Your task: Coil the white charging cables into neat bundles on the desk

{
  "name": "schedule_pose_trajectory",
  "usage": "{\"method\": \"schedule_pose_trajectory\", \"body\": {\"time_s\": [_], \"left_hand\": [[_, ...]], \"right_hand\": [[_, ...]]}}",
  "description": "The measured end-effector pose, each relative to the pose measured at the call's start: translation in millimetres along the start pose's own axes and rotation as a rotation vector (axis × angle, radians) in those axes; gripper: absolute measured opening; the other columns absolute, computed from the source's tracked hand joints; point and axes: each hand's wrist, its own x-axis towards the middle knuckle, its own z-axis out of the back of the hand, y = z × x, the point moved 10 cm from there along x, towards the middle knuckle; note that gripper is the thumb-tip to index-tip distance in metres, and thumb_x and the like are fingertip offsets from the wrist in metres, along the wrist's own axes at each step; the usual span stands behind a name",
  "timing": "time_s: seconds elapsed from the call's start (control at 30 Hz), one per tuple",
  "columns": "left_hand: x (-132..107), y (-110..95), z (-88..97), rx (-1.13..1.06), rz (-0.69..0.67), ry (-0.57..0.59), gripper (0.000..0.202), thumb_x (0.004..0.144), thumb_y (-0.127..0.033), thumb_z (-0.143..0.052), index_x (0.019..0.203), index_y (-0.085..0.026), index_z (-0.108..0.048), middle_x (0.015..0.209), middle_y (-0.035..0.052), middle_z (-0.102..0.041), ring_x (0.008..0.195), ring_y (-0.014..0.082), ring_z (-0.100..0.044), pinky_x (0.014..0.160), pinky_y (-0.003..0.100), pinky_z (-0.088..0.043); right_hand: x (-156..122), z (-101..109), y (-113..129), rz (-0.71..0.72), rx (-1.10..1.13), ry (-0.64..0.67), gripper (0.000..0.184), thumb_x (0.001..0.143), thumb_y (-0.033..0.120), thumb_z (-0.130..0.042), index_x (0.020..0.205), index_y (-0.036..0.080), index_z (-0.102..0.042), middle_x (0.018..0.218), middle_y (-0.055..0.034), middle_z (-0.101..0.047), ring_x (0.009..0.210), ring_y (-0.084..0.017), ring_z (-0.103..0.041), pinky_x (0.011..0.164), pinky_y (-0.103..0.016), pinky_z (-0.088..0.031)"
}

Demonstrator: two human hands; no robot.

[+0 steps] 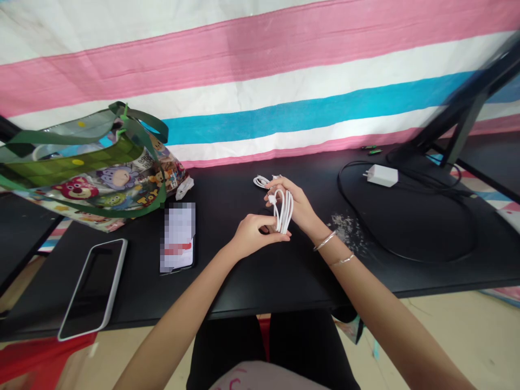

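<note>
Above the middle of the black desk, my right hand is closed round a white charging cable, gathered in loops over its fingers. The cable's loose end lies coiled on the desk just behind the hand. My left hand pinches the bottom of the loops from the left. Two thin bangles sit on my right wrist.
A cartoon-print tote bag with green handles stands at the back left. Two phones lie near it: one with a lit screen, one dark in a white case. A white charger plug and a black cable loop lie by a monitor stand on the right.
</note>
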Motion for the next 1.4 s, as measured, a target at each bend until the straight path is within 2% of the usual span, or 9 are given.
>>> {"method": "schedule_pose_trajectory", "body": {"time_s": [0.3, 0.43, 0.53, 0.7, 0.8, 0.9, 1.07, 1.3, 1.4], "left_hand": [[-1.0, 4.5, 1.6, 0.018, 0.024, -0.028, 0.011, 0.067, -0.023, -0.078, 0.078, -0.021, -0.078, 0.069, 0.0003, -0.076, 0.064, 0.0135, -0.066, 0.062, 0.02, -0.046], [-0.8, 6.0, -2.0, -0.091, 0.041, -0.001, 0.012, 0.067, -0.021, -0.077, 0.079, -0.019, -0.077, 0.071, 0.0012, -0.076, 0.063, 0.0136, -0.068, 0.061, 0.02, -0.049], [-0.7, 5.0, -3.2, -0.19, 0.048, 0.012, 0.013, 0.067, -0.02, -0.076, 0.079, -0.017, -0.076, 0.072, 0.0022, -0.076, 0.067, 0.0155, -0.071, 0.066, 0.022, -0.054], [-0.7, 3.7, -1.8, -0.251, 0.071, 0.01, 0.007, 0.066, -0.019, -0.075, 0.073, -0.016, -0.075, 0.072, 0.0014, -0.076, 0.067, 0.0148, -0.07, 0.066, 0.022, -0.055], [-1.1, 2.8, -1.7, -0.265, 0.077, 0.02, 0.007, 0.069, -0.018, -0.073, 0.075, -0.016, -0.075, 0.071, 0.0012, -0.075, 0.066, 0.0135, -0.069, 0.065, 0.021, -0.054], [-2.0, 1.2, -4.6, -0.272, 0.068, 0.06, 0.01, 0.075, -0.02, -0.068, 0.079, -0.015, -0.075, 0.071, 0.0018, -0.074, 0.066, 0.0124, -0.068, 0.065, 0.02, -0.053], [-3.8, -2.7, -14.1, -0.3, 0.033, 0.147, 0.017, 0.083, -0.024, -0.06, 0.082, -0.013, -0.073, 0.072, 0.003, -0.072, 0.067, 0.0109, -0.065, 0.068, 0.02, -0.051], [-8.1, -9.0, -27.8, -0.337, -0.004, 0.277, 0.027, 0.09, -0.034, -0.051, 0.08, -0.013, -0.066, 0.075, 0.0047, -0.069, 0.068, 0.0108, -0.061, 0.067, 0.022, -0.048], [-10.6, -10.2, -32.7, -0.337, 0.009, 0.328, 0.032, 0.091, -0.038, -0.047, 0.076, -0.014, -0.062, 0.077, 0.0049, -0.069, 0.068, 0.0108, -0.061, 0.067, 0.022, -0.046]], "right_hand": [[0.5, -4.7, 4.2, -0.008, 0.015, 0.092, 0.041, 0.071, 0.06, -0.065, 0.087, 0.022, -0.066, 0.071, -0.0006, -0.065, 0.064, -0.014, -0.063, 0.067, -0.034, -0.056], [1.9, -6.2, 11.0, 0.002, 0.059, 0.143, 0.04, 0.064, 0.057, -0.074, 0.083, 0.022, -0.068, 0.082, -0.0023, -0.068, 0.072, -0.015, -0.065, 0.074, -0.034, -0.056], [1.7, -7.0, 13.1, -0.006, 0.04, 0.18, 0.037, 0.065, 0.054, -0.074, 0.08, 0.021, -0.068, 0.088, -0.0032, -0.068, 0.073, -0.015, -0.065, 0.076, -0.035, -0.056], [1.3, -3.1, 13.2, 0.003, -0.015, 0.191, 0.036, 0.065, 0.051, -0.075, 0.083, 0.021, -0.068, 0.083, -0.0016, -0.067, 0.072, -0.014, -0.063, 0.075, -0.033, -0.054], [0.6, -1.0, 14.0, 0.011, -0.013, 0.208, 0.04, 0.065, 0.055, -0.074, 0.085, 0.021, -0.066, 0.081, -0.0011, -0.065, 0.073, -0.014, -0.064, 0.075, -0.032, -0.053], [-0.3, -2.0, 16.0, 0.026, -0.005, 0.242, 0.047, 0.062, 0.06, -0.073, 0.085, 0.021, -0.065, 0.079, -0.0013, -0.063, 0.075, -0.016, -0.064, 0.076, -0.032, -0.053], [0.6, -2.7, 16.2, 0.025, 0.03, 0.226, 0.046, 0.061, 0.059, -0.074, 0.082, 0.021, -0.061, 0.074, 0.0015, -0.059, 0.07, -0.014, -0.062, 0.071, -0.03, -0.052], [-0.8, -7.1, 8.5, -0.053, 0.121, 0.198, 0.018, 0.071, 0.035, -0.071, 0.078, 0.021, -0.061, 0.072, 0.0032, -0.059, 0.066, -0.011, -0.061, 0.067, -0.026, -0.051], [-1.6, -10.1, 3.1, -0.111, 0.134, 0.204, 0.014, 0.072, 0.031, -0.067, 0.078, 0.02, -0.061, 0.073, 0.0025, -0.061, 0.064, -0.011, -0.061, 0.065, -0.026, -0.052]]}}
